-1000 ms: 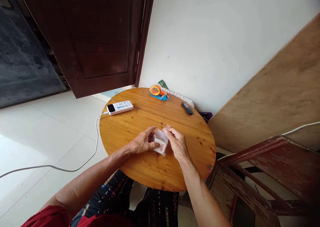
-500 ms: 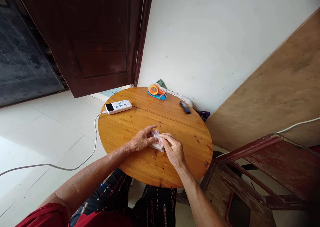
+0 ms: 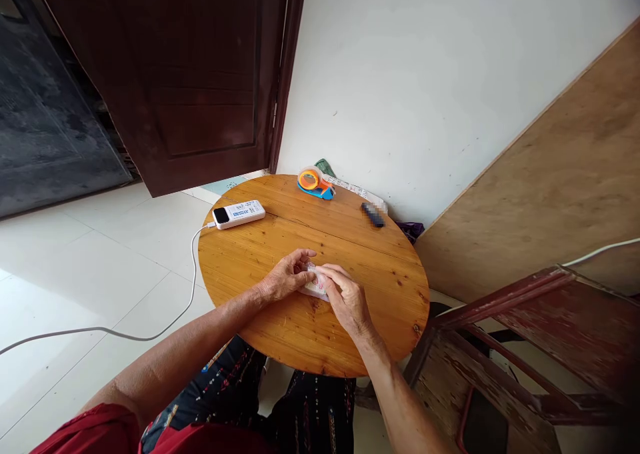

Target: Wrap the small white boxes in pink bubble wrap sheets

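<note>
Gripping a small wrapped packet [image 3: 316,291] with both hands, close to the middle of the round wooden table [image 3: 250,261].

Head view, table as dial, 12 toward the wall:

- Packet: pale, red print, crinkly clear wrap. Sits at dial center, between the hands, partly covered by fingers. Can't tell if it rests on the wood or is held just above.
- Left hand [image 3: 285,281]: on packet's 9 o'clock side. Thumb on the packet, index stretched out past its far side. Clamped on it between thumb and fingers. Forearm comes in from 8.
- Right hand [image 3: 351,302]: packet's 3–4 o'clock side. Thumb and fingers together, pinching the packet's near-right part/wrap. Exact grip point hidden. Forearm comes in from 5.
- Hands near each other, packet bridging them.
- 10 o'clock: white device [image 3: 243,213], black window at one end, white cable [image 3: 193,267] plugged in there and running off the table toward 8.
- 12, by the rim: orange and blue tape dispenser [image 3: 317,184].
- Between 1 and 2: dark elongated item [image 3: 373,215], pixelated, can't identify.
- Off the table at 4: worn red-brown wooden chair [image 3: 565,337], dark phone-like slab [image 3: 483,424] on its seat.
- Off at 11: dark red door [image 3: 200,74].
</note>
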A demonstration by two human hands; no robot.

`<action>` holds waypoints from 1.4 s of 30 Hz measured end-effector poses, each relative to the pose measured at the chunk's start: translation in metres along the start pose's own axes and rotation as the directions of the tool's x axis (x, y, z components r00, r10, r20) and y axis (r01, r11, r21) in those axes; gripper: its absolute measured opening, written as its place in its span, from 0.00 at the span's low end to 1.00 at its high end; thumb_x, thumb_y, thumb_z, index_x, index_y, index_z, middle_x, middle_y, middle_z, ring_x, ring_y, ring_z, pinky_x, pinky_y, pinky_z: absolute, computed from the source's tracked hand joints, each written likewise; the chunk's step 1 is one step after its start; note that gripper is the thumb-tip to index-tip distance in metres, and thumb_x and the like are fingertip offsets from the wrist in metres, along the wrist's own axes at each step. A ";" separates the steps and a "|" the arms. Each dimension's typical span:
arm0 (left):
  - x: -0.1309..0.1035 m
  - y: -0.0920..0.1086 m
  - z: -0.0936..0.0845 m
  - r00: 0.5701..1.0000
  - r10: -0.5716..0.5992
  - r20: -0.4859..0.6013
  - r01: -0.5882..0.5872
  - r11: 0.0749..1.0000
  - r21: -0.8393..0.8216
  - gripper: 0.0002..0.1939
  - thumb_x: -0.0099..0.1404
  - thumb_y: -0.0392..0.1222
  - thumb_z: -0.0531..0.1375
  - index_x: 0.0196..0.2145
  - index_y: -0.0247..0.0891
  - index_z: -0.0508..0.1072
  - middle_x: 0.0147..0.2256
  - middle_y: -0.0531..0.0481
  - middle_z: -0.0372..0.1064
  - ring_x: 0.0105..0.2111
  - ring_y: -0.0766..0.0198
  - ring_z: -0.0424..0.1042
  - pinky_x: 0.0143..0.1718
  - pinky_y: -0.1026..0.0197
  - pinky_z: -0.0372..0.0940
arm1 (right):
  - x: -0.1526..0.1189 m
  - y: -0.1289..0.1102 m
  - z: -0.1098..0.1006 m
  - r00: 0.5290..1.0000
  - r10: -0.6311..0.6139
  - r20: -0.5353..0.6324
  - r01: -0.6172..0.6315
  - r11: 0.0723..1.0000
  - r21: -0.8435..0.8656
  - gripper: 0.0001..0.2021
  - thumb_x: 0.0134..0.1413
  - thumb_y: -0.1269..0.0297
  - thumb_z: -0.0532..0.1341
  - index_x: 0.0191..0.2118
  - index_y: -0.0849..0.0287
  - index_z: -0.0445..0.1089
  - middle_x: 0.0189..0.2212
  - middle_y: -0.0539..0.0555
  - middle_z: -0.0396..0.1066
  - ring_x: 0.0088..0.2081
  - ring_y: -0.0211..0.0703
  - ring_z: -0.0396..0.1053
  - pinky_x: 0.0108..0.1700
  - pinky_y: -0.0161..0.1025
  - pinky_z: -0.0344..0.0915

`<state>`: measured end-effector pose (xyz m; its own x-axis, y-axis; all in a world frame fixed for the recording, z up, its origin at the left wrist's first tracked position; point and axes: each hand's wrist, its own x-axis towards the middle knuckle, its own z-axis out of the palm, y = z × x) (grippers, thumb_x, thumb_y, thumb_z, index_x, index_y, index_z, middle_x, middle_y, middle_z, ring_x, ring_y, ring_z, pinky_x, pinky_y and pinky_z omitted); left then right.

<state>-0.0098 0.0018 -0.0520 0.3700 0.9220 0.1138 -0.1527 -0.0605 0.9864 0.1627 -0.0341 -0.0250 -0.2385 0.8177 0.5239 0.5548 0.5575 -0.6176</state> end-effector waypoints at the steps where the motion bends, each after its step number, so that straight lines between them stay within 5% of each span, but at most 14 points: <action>1: 0.000 0.000 0.000 1.000 0.003 -0.003 -0.003 1.000 -0.003 0.30 0.55 0.48 0.67 0.53 0.35 0.66 0.35 0.51 0.67 0.32 0.67 0.68 0.35 0.64 0.62 | -0.003 0.000 -0.001 0.999 -0.028 0.020 0.029 0.999 -0.028 0.13 0.65 0.64 0.54 0.47 0.54 0.75 0.44 0.56 0.76 0.46 0.45 0.74 0.50 0.41 0.70; 7: 0.002 -0.003 0.001 0.998 0.028 -0.064 -0.025 0.998 0.053 0.27 0.57 0.47 0.66 0.51 0.34 0.68 0.35 0.50 0.67 0.34 0.65 0.67 0.37 0.62 0.64 | -0.019 0.011 -0.005 0.983 -0.148 0.111 0.173 0.946 -0.276 0.19 0.66 0.63 0.54 0.59 0.53 0.68 0.57 0.59 0.69 0.59 0.51 0.65 0.59 0.51 0.65; 14: -0.002 0.000 -0.007 0.997 0.045 -0.068 -0.040 0.996 0.078 0.34 0.54 0.47 0.68 0.56 0.36 0.65 0.45 0.45 0.66 0.36 0.65 0.67 0.40 0.61 0.65 | -0.018 0.011 -0.002 0.983 -0.133 0.125 0.178 0.845 -0.504 0.18 0.65 0.65 0.54 0.58 0.53 0.70 0.60 0.62 0.64 0.63 0.59 0.59 0.58 0.58 0.63; 28: -0.007 -0.005 -0.005 0.986 0.167 -0.020 -0.149 0.921 0.359 0.30 0.60 0.48 0.66 0.58 0.39 0.66 0.48 0.44 0.65 0.44 0.58 0.65 0.49 0.54 0.62 | -0.023 0.001 0.006 0.966 -0.257 0.011 0.217 0.792 -0.571 0.13 0.62 0.70 0.56 0.49 0.55 0.74 0.54 0.62 0.69 0.58 0.55 0.64 0.54 0.53 0.65; 35: -0.011 0.003 -0.003 0.959 0.269 0.085 -0.271 0.800 0.535 0.11 0.66 0.44 0.60 0.45 0.40 0.73 0.46 0.44 0.66 0.49 0.55 0.64 0.54 0.53 0.60 | -0.025 -0.001 0.008 0.954 -0.297 -0.033 0.220 0.774 -0.594 0.12 0.62 0.71 0.57 0.48 0.54 0.74 0.55 0.61 0.69 0.53 0.53 0.68 0.50 0.50 0.65; 42: -0.010 0.001 -0.003 0.964 0.256 0.073 -0.258 0.827 0.499 0.07 0.65 0.44 0.61 0.39 0.40 0.76 0.47 0.45 0.66 0.50 0.56 0.64 0.56 0.54 0.59 | -0.024 -0.003 0.006 0.963 -0.265 -0.054 0.207 0.849 -0.486 0.10 0.61 0.70 0.57 0.44 0.54 0.74 0.51 0.59 0.71 0.52 0.52 0.68 0.51 0.50 0.65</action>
<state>-0.0169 -0.0064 -0.0522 0.3845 0.8453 0.3709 0.2357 -0.4784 0.8459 0.1618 -0.0543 -0.0389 -0.3339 0.6317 0.6996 0.8094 0.5725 -0.1307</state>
